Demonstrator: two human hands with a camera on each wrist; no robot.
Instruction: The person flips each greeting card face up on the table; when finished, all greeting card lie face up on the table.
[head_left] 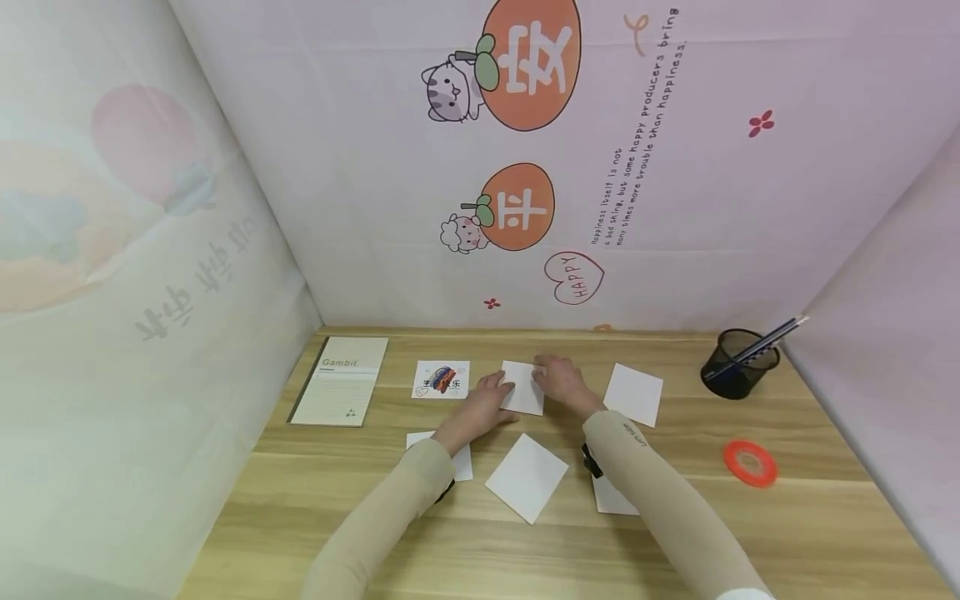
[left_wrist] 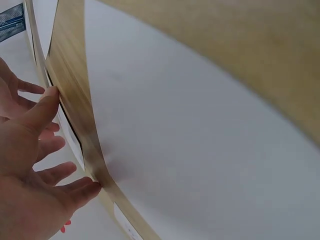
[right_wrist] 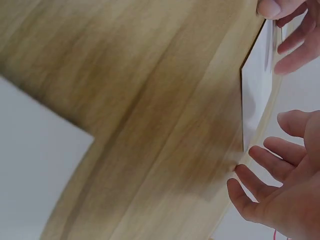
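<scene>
In the head view, a white card (head_left: 522,400) lies on the table between both hands. My left hand (head_left: 480,410) is at its left side, fingers relaxed and fingertips right at the edge. At the upper right side of the card, my right hand (head_left: 564,383) rests with its fingertips near the corner. In the left wrist view, the left thumb and fingers (left_wrist: 82,192) are spread apart along the card (left_wrist: 71,132). The right wrist view has the right fingers (right_wrist: 270,162) loosely bent beside the card (right_wrist: 256,87), with the left hand (right_wrist: 297,37) at its far end.
Other white cards lie around: one upper right (head_left: 633,394), one in front (head_left: 527,477), two partly under the forearms. A printed card (head_left: 440,379) and a Gambit notebook (head_left: 337,387) are at left. At right stand a black mesh pen holder (head_left: 731,379) and a red tape roll (head_left: 767,467).
</scene>
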